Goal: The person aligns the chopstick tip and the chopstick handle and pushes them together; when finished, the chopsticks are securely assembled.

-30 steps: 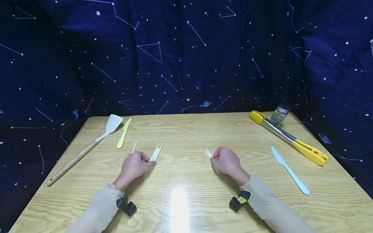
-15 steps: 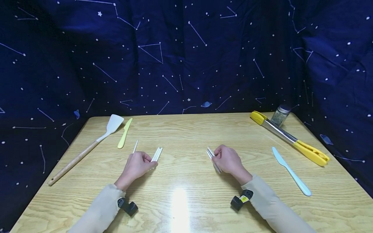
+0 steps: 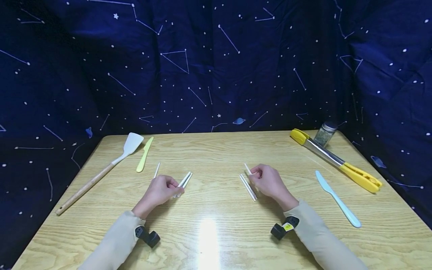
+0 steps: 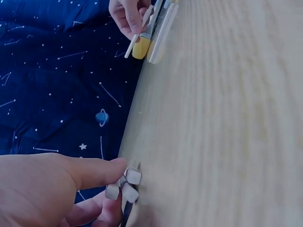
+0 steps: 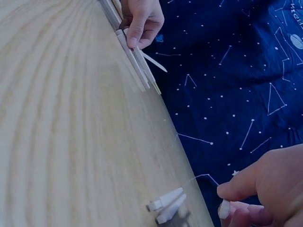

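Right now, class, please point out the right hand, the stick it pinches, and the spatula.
Right hand [image 3: 269,182]: head view, on the back of the hand.
Stick [image 3: 248,168]: head view, on its bare far end.
Spatula [image 3: 94,179]: head view, on the wooden handle.

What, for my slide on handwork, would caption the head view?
Right hand pinches one slim white stick beside two others lying on the pale wooden table; left hand pinches similar sticks.

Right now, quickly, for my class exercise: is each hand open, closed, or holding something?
Left hand: closed, holding a bunch of white sticks between thumb and fingers.
Right hand: closed, pinching a single white stick.
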### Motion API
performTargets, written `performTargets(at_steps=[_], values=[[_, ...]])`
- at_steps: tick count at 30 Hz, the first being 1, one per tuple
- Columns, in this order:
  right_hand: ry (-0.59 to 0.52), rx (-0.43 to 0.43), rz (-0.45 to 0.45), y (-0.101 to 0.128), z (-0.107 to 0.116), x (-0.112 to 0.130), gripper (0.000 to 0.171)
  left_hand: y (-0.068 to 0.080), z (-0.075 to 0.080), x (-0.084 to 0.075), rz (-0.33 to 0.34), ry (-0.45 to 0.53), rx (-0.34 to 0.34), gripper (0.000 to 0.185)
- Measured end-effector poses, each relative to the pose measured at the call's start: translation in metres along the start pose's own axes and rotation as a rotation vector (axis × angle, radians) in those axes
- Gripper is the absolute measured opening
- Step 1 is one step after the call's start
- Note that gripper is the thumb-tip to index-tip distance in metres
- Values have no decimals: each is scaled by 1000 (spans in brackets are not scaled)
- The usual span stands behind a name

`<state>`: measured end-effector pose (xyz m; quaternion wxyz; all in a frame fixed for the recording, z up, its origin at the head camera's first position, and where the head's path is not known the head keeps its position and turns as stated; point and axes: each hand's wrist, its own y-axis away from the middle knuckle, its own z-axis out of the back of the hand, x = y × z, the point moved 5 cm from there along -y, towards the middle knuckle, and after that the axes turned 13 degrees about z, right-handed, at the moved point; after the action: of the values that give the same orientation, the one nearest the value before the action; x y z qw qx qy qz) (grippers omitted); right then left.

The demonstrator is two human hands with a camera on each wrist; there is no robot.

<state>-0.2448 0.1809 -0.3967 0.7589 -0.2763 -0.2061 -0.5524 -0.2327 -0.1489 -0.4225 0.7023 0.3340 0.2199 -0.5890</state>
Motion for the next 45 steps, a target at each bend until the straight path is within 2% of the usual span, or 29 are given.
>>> performTargets(at_steps=[7,13,20,27,33,38,41,45], values=[[-74,10,18,-1,3,1,24,2,0,-14,-68,38,-5,15],[-145,-17,57,-4,7,3,19,5,-4,-26,-150,69,-21,11],[-361,-47,78,-7,10,2,12,12,-16,-40,-266,89,18,9],[-528,-27,76,-9,10,6,15,18,-24,-52,-304,121,30,6],[-674,-5,155,-9,14,12,16,21,-35,-67,-429,128,76,6],[-718,24,212,-4,16,15,14,22,-47,-79,-525,132,107,5],[-727,32,217,-2,16,15,15,23,-51,-82,-539,130,115,5],[-746,20,235,-2,19,16,18,23,-53,-82,-526,133,127,7]])
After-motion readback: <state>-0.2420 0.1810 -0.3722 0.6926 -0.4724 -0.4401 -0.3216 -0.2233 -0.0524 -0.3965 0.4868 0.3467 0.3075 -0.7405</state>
